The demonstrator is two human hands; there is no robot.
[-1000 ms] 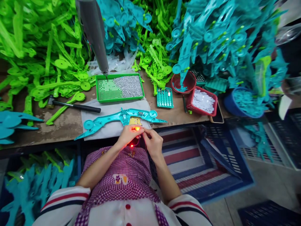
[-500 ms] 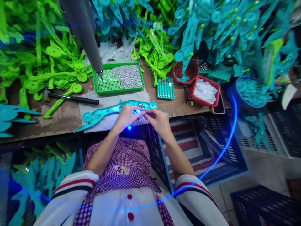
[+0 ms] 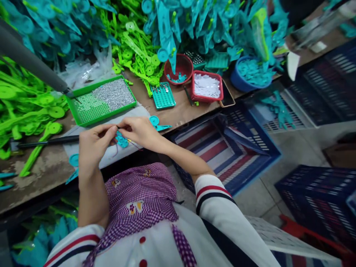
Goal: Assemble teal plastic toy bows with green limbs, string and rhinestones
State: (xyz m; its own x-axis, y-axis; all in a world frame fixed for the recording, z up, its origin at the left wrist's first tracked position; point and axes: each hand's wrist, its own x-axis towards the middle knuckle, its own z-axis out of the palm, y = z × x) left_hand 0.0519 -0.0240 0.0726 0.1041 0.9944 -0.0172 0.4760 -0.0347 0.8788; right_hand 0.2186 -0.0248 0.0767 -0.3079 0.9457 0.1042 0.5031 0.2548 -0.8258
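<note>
My left hand (image 3: pixel 93 144) and my right hand (image 3: pixel 140 130) meet at their fingertips over the bench edge, both closed in a pinch. A tiny dark piece shows between the fingertips, too small to name. Thin wires (image 3: pixel 137 145), red and purple among them, hang just below. Under my hands lies a long teal plastic shell (image 3: pixel 121 139) on a pale cloth (image 3: pixel 111 157). My hands cover much of the shell; its round parts and pointed ends stick out to both sides.
Beyond the cloth stands a green tray (image 3: pixel 98 119) of small silvery parts, with a power screwdriver (image 3: pixel 41 61) hanging over its left end. A hammer (image 3: pixel 63 139) lies left. Farther right are a teal rack (image 3: pixel 164 102), red bowl (image 3: pixel 182 61), red tub (image 3: pixel 208 98) and blue tub (image 3: pixel 244 83).
The view has swung to the right. The blue glow at my fingers is no longer visible. My hands remain together, the left one more upright and covering more of the shell.
</note>
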